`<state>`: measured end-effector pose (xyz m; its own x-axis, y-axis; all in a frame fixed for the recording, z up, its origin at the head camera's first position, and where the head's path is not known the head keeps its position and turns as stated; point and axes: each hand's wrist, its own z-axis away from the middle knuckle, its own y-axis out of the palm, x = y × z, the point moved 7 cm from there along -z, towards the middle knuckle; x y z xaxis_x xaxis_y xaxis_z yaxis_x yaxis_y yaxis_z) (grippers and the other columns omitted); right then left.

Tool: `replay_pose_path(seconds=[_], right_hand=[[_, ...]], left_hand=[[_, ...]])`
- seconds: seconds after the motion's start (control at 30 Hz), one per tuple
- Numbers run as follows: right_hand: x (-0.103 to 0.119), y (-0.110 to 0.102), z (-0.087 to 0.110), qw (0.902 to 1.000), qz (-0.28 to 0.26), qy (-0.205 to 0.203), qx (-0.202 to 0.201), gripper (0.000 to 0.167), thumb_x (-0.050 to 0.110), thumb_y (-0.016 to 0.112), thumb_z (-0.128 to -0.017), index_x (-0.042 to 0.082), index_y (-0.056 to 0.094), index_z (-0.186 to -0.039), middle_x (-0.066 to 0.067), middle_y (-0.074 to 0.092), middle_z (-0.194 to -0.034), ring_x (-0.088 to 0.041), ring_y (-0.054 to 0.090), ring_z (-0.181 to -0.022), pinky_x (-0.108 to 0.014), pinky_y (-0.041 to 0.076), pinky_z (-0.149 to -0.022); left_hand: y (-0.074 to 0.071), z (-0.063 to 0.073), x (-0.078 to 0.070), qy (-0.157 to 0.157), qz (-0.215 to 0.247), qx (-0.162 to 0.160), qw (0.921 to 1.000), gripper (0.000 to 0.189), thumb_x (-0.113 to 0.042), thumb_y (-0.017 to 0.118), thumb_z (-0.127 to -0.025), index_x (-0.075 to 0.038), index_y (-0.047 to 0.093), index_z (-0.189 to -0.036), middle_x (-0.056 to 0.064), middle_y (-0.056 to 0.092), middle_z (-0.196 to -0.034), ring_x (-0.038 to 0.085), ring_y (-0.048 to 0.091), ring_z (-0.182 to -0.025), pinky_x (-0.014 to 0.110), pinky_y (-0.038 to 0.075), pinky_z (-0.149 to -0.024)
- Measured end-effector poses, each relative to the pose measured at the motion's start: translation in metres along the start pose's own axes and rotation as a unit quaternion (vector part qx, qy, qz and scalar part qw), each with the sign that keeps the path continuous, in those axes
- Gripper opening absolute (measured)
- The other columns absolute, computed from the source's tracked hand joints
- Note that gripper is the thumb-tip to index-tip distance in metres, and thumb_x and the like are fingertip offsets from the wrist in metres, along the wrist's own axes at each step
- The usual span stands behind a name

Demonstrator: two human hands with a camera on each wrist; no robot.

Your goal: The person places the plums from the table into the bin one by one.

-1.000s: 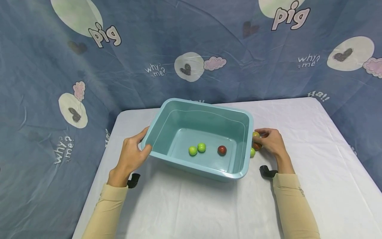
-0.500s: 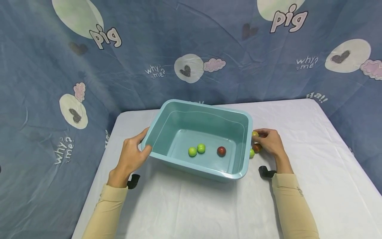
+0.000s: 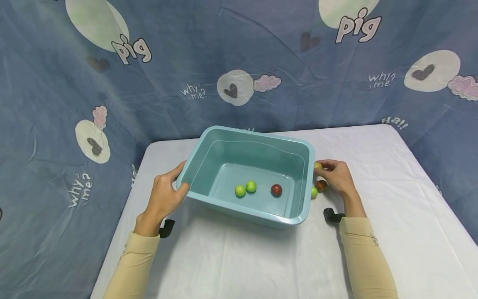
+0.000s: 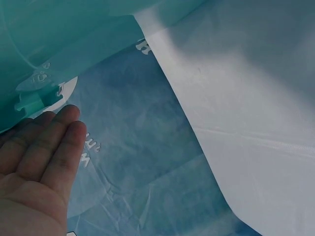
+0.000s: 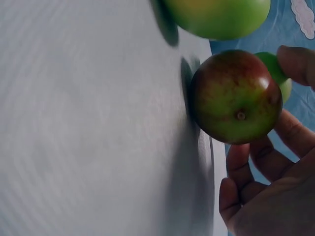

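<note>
My left hand (image 3: pixel 163 195) holds the left end of a teal plastic tub (image 3: pixel 257 150), thumb over the rim and fingers outside below it. Inside the tub lie two small green apples, one (image 3: pixel 240 191) beside the other (image 3: pixel 251 186), and a dark red apple (image 3: pixel 276 190). Just past the tub's right wall, my right hand (image 3: pixel 337 176) pinches a yellow-green apple (image 3: pixel 318 165) between thumb and fingers. In the right wrist view a red-and-green apple (image 5: pixel 236 98) partly hides that held apple. Near it a green apple (image 3: pixel 314 192) is half covered by the tub.
A white cloth covers the table (image 3: pixel 246 257). Behind it and to the left hangs a blue printed curtain (image 3: pixel 168 99). A black wrist mount (image 3: pixel 167 228) is on the left arm, another (image 3: pixel 332 215) on the right.
The right hand has moved slightly away with the yellow-green apple, apart from the red-and-green one. The left hand and tub keep their place; the head view has shifted slightly.
</note>
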<state>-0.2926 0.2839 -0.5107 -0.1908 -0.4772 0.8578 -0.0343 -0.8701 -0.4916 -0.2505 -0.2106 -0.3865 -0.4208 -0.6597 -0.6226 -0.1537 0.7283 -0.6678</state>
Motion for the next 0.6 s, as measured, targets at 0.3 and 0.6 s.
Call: replay_pose_path(seconds=[0.3, 0.6], right_hand=[[0.012, -0.007, 0.002, 0.9998, -0.009, -0.013, -0.011, 0.046, 0.032, 0.073, -0.091, 0.002, 0.070, -0.126, -0.017, 0.064, -0.125, -0.028, 0.054, -0.105, -0.039, 0.042, -0.086], [0.035, -0.021, 0.009, 0.9978, -0.011, -0.052, -0.039, 0.045, 0.030, 0.075, -0.090, 0.001, 0.071, -0.125, -0.017, 0.065, -0.122, -0.028, 0.050, -0.106, -0.040, 0.040, -0.084]], left_hand=[[0.000, 0.001, 0.001, 0.001, 0.004, -0.002, 1.0000, 0.059, -0.002, 0.057, -0.079, 0.002, 0.062, -0.138, 0.021, 0.069, -0.123, 0.032, 0.068, -0.107, 0.054, 0.052, -0.086], [0.001, 0.001, 0.001, 0.003, 0.006, -0.004, 1.0000, 0.059, -0.003, 0.058, -0.079, 0.003, 0.062, -0.138, 0.022, 0.068, -0.123, 0.033, 0.068, -0.106, 0.054, 0.053, -0.085]])
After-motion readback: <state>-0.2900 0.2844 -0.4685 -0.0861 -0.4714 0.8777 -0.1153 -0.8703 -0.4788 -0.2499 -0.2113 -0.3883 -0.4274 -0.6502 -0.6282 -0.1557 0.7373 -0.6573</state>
